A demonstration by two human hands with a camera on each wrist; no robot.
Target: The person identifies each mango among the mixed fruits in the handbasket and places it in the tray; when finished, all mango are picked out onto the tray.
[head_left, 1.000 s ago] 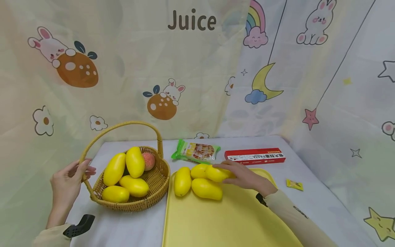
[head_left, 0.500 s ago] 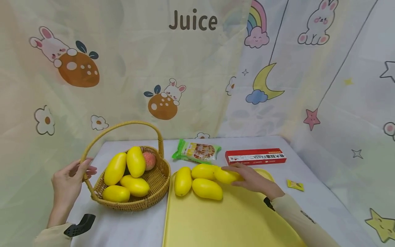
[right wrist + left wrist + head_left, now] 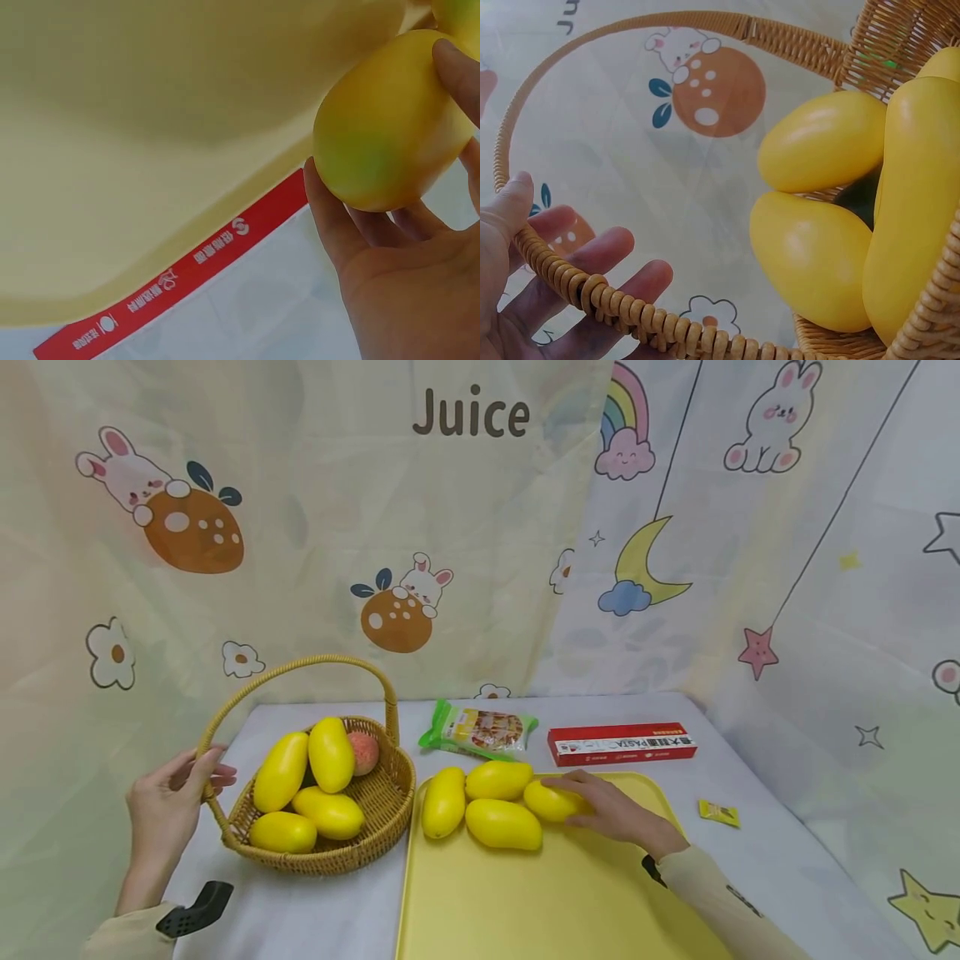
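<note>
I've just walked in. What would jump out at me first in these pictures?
Probably the plump yellow mangoes: four near the far edge of the yellow tray, the rightmost gripped by the right hand, and four more visible in the wicker basket. A round pinkish fruit stands out in the basket, whose arched handle the left hand holds. Behind, a cartoon backdrop reads "Juice" near the top.

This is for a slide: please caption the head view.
Left hand holding the handle of a wicker basket, right hand gripping a mango toward the far edge of a yellow tray.
</note>
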